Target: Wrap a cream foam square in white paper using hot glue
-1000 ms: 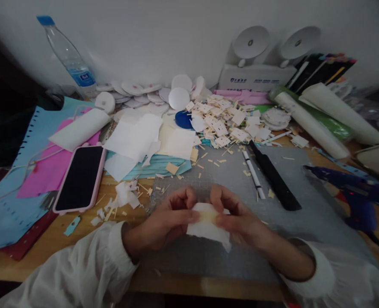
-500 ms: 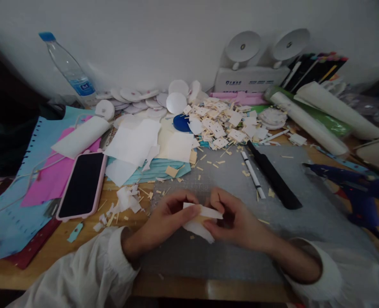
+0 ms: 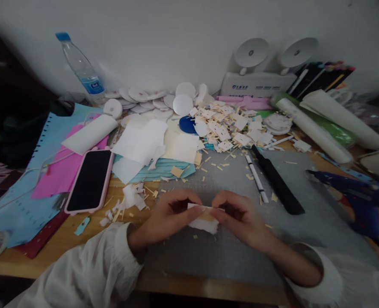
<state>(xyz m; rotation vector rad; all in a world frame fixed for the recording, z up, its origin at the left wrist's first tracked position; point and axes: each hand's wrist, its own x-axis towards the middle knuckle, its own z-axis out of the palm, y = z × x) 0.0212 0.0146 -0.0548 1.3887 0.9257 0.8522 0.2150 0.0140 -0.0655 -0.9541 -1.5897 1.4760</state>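
Observation:
Between both hands, low over the grey mat (image 3: 241,261), is a small piece of white paper (image 3: 205,225) with a torn-looking lower edge and a yellowish patch along its upper part. My left hand (image 3: 173,216) pinches its left end between thumb and fingers. My right hand (image 3: 241,218) pinches the right end, thumb on the near side. The two thumb tips almost meet along the paper's upper edge. Fingertips behind the paper are hidden. Paper scraps (image 3: 133,197) lie to the left of my left hand.
A phone (image 3: 90,180) and a water bottle (image 3: 83,70) are at left. White discs (image 3: 157,102) and small cream cut-outs (image 3: 223,128) pile up at the back. A white pen (image 3: 256,179), a black knife-shaped object (image 3: 277,182) and a blue glue gun (image 3: 353,194) lie right.
The paper's upper strip has been brought down flatter, and my right thumb has moved up to its top edge beside the left thumb. The whole view has shifted slightly.

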